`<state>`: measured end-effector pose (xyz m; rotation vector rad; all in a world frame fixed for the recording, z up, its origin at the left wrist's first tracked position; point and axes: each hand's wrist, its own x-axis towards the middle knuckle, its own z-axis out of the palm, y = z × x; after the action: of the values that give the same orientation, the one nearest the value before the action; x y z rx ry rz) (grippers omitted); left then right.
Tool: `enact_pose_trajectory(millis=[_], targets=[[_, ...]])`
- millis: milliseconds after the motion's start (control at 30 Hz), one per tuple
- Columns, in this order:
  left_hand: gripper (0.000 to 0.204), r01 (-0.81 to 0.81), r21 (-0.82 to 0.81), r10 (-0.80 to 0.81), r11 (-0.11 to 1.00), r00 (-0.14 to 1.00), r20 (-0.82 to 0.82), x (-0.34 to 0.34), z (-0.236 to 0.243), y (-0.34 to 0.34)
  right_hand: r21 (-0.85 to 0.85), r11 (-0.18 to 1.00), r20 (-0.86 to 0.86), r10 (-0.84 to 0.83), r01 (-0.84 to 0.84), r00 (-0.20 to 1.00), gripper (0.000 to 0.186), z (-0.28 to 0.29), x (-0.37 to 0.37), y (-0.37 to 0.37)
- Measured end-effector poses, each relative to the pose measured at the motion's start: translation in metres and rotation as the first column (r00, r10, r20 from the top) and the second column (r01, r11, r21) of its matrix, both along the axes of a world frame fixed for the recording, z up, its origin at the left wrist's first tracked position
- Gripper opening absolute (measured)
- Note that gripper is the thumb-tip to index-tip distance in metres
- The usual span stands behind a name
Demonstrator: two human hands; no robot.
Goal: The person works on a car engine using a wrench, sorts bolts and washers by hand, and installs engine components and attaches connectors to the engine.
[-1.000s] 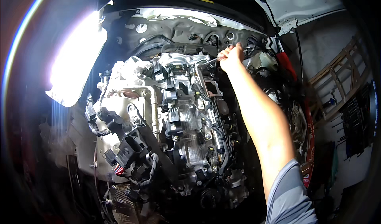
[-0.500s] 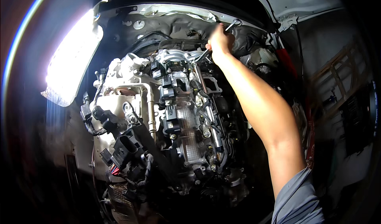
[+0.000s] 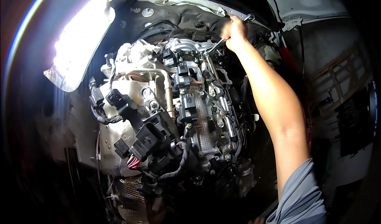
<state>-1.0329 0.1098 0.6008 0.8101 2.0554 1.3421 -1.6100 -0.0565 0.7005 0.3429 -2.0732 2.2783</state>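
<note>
My right hand (image 3: 237, 31) is closed around a long wrench (image 3: 218, 46) at the far end of an engine. The wrench's ring end sticks out past my hand on the upper right. Its other end reaches down to the far end of a metal rail (image 3: 213, 71) on the engine; how it fits there is too small to tell. A few fingertips (image 3: 258, 221), apparently of my left hand, just show at the lower edge beside my right sleeve. The rest of that hand lies out of the picture.
The open engine (image 3: 204, 125) fills the middle, with black coils and connectors on top. A loose wiring harness (image 3: 149, 138) lies over its near left side. At the upper left hangs a bright lamp (image 3: 81, 41). A hood hinge (image 3: 292, 23) sits at the upper right.
The view has shifted, so the engine appears farther right. My right hand keeps hold of the wrench at about the same place on the engine. Fingertips have come in at the lower edge.
</note>
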Motion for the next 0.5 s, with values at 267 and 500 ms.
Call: enact_pose_trajectory(millis=[267, 500], targets=[[0.028, -0.056, -0.019, 0.056, 0.998, 0.998, -0.016, 0.004, 0.017, 0.006, 0.058, 0.982, 0.115, -0.184, 0.178, 0.976, 0.027, 0.006, 0.007, -0.033], [0.011, -0.277, 0.267, 0.293, 0.923, 0.956, -0.02, -0.097, 0.103, -0.106, 0.245, 0.894, -0.13, -0.354, 0.376, 0.926, 0.038, -0.005, -0.003, -0.012]])
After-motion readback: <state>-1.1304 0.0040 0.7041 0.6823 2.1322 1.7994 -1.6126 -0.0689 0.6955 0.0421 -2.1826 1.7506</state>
